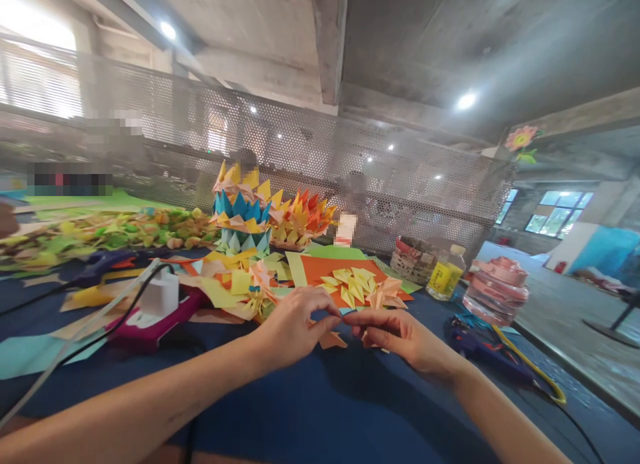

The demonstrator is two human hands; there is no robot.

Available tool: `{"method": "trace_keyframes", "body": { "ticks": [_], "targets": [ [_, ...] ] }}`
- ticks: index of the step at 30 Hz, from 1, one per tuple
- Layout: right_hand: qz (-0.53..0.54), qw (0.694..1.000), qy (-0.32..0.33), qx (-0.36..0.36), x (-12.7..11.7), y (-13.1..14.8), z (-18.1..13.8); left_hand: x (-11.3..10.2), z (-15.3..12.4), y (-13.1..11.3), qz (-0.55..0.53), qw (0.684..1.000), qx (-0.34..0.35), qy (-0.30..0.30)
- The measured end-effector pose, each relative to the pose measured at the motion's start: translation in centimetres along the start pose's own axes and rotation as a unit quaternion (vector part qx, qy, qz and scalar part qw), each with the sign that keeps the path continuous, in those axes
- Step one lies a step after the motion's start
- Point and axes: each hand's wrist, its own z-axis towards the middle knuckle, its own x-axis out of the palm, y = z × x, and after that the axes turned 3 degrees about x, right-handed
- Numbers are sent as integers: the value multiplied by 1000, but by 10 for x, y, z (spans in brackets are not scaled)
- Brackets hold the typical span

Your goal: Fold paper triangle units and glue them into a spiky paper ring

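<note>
Blue table (280,411), strewn with paper. Orange sheet (313,277) beyond hands. Petal tower (243,214) upright, farther back, to left. Pink jug (495,294) at right. Left hand (293,324) and right hand (403,334) above table, fingers curled narrow, tips close together; cannot tell if either grips anything. Yellow folds (351,285) on sheet. Peach scrap (334,340) below left fingers. Blue sliver (347,311) shows at fingertips.

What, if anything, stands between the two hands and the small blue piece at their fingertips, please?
Nothing visible does: the fingertips of the left hand and the right hand are right at the small blue piece. The yellow folded papers lie beyond it, not in between.
</note>
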Motion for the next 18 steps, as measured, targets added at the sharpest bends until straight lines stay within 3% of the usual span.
{"method": "trace_keyframes", "body": {
  "ticks": [7,18],
  "targets": [
    [-20,1000,11,-2,4,6,-2,0,0,-2,6,999,43,-6],
    [-31,997,57,-30,7,11,-5,-4,2,-9,15,999,20,-23]
  ]
}}
